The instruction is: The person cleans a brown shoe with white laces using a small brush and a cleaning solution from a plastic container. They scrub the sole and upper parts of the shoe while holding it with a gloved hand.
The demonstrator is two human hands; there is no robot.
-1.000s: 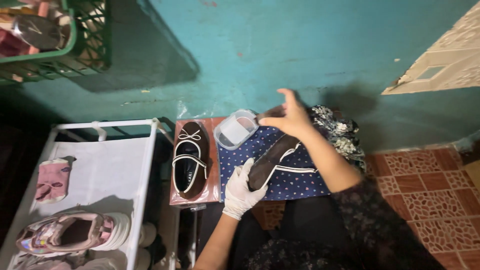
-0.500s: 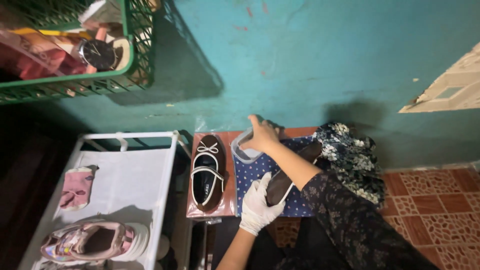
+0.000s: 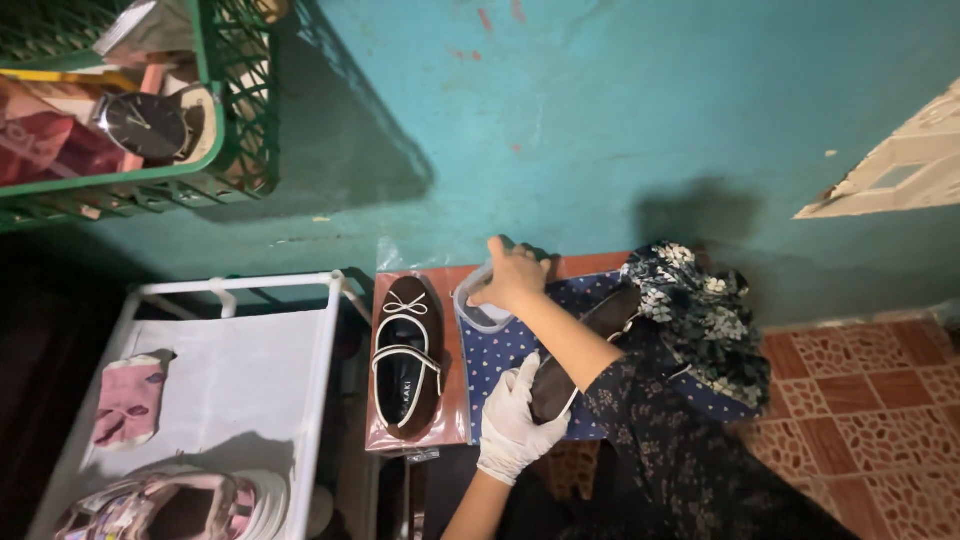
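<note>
The left hand (image 3: 512, 423), in a white glove, is wrapped around the toe end of a dark brown shoe (image 3: 585, 350) with white trim, which lies slanted across a blue dotted cloth (image 3: 500, 350) in front of the person. The bare right hand (image 3: 513, 277) reaches forward, its fingers resting on the rim of a small clear plastic container (image 3: 478, 312) that sits at the far left edge of that cloth; whether they grip it cannot be told. The matching brown shoe (image 3: 407, 352) with a white bow lies sole-down just left of the container, beside a white shelf (image 3: 240, 380) carrying a pink sock (image 3: 128, 400).
</note>
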